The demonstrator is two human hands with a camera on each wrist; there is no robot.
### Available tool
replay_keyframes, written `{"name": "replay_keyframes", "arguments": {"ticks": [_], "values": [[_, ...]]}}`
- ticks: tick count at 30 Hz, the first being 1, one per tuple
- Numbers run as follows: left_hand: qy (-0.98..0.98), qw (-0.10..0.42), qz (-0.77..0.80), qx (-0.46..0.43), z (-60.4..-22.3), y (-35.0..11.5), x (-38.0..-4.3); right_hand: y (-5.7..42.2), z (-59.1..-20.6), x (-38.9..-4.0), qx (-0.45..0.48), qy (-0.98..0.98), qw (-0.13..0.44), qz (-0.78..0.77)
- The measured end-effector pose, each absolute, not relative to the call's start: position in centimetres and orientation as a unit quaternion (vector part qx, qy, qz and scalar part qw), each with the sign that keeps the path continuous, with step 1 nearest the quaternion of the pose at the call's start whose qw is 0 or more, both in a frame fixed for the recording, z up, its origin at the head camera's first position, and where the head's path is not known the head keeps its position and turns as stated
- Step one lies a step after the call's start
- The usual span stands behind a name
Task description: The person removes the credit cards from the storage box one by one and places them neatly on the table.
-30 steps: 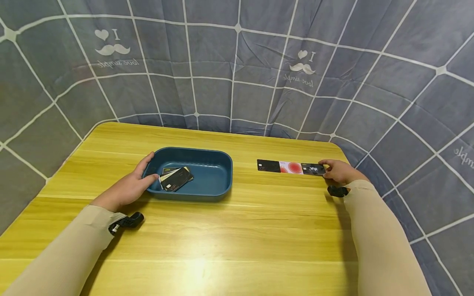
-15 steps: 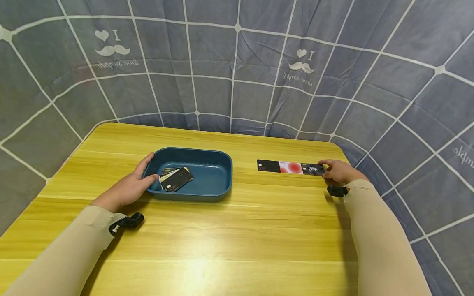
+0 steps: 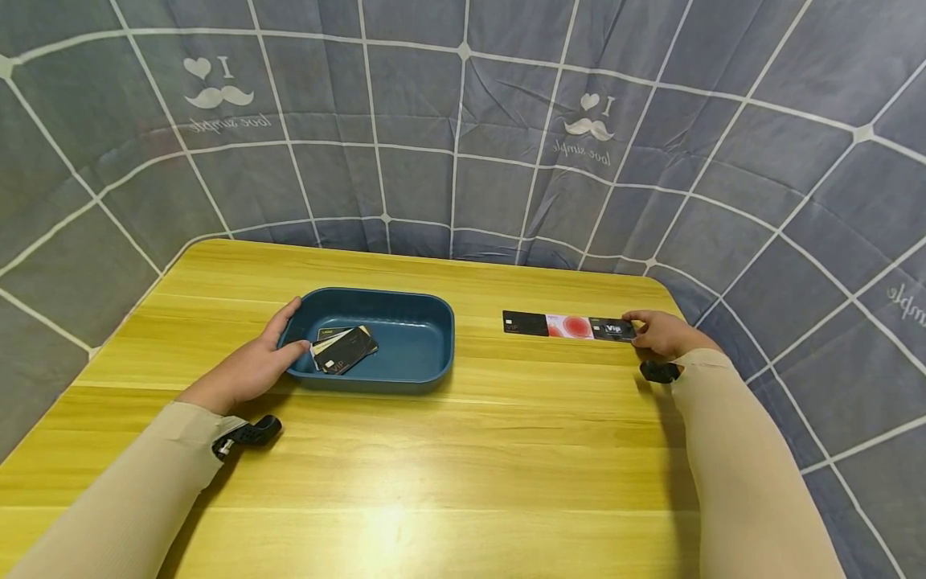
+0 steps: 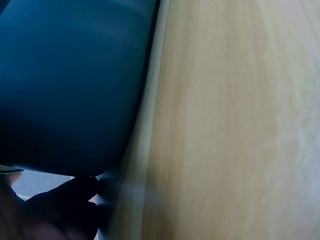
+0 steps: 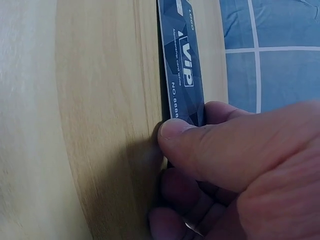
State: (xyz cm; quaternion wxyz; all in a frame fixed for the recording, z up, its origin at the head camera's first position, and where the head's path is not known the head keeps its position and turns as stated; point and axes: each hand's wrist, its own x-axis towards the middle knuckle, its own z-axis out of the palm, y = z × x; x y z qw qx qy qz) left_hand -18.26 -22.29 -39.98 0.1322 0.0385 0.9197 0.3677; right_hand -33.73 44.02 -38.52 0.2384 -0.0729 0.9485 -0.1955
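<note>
A dark blue plastic tray stands left of the table's middle. My left hand grips its left end, thumb over the rim and fingers along the outer wall. In the left wrist view the tray wall fills the upper left, and the hand is dark below it. Inside the tray lies a fanned pile of cards, a black VIP card uppermost. My right hand pinches the right end of a black "Vip" membership card between thumb and fingers. The thumb covers the end of its number.
Left of the pinched card, a white card with red circles and a black VIP card line up edge to edge with it. The wooden table ends at a grey checked curtain behind and at both sides.
</note>
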Motion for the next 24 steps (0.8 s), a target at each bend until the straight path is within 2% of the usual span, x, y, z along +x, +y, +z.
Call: {"name": "replay_keyframes", "arguments": {"ticks": [13, 24], "values": [[0.919, 0.133, 0.369, 0.037, -39.89, -22.22, -18.34, 43.61, -38.23, -33.73, -0.063, 0.944, 0.250, -0.204], [0.921, 0.134, 0.364, 0.033, -40.05, -22.36, -18.53, 43.81, -38.47, -33.70, -0.052, 0.944, 0.235, -0.228]]}}
